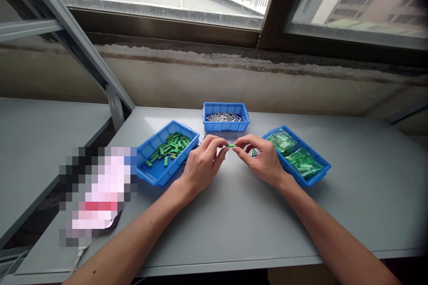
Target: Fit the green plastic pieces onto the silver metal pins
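Note:
A small green wall plug (231,145) is held level above the table between my two hands. Its left end is pinched by the thumb and fingertips of my left hand (203,160). On the other side, my right hand (262,156) pinches the right end the same way. Left of my left hand, a blue bin (155,178) holds many loose green wall plugs (174,143). Behind the hands is a blue bin (226,127) of metal screws (224,117). A few screws (254,152) lie on the table, partly hidden by my right hand.
A blue bin (312,182) at the right contains clear bags (303,163) with green plugs and screws. At the left lies a blurred-out device (103,187) with a white cable (77,258). The grey table (234,227) ends at a wall below the window; a metal frame (90,53) slants at the left.

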A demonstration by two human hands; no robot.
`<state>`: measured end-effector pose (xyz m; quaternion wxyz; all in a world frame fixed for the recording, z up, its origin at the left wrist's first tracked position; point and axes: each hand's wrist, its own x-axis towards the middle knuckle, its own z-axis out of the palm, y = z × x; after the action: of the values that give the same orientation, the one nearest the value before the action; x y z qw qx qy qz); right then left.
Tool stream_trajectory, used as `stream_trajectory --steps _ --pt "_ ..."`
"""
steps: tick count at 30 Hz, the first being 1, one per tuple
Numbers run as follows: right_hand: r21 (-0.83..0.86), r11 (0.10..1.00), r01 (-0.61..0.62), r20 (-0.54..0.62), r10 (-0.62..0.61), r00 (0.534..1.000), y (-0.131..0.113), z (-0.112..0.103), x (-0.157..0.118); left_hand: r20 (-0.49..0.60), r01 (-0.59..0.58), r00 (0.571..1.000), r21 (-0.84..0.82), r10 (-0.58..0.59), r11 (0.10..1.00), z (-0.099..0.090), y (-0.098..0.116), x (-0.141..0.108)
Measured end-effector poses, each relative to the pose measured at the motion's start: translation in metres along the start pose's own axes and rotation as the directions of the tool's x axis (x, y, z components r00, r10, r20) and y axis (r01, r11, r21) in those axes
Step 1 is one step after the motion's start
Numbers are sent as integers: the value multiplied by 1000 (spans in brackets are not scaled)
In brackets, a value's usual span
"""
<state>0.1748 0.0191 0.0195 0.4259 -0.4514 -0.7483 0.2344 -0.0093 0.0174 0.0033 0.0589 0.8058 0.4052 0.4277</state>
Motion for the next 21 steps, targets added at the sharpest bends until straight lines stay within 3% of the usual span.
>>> stream_trajectory --steps 15,19,21 --pt "-83 994 75 46 -72 996 -2 -2 -1 15 -32 999 -24 32 999 -3 2 1" --pt "-40 996 78 26 -77 997 -3 -1 -2 -28 -104 994 99 107 990 -27 13 11" --pt "-28 997 75 17 -74 997 -2 -1 -2 -124 -15 991 187 39 982 -46 13 18"
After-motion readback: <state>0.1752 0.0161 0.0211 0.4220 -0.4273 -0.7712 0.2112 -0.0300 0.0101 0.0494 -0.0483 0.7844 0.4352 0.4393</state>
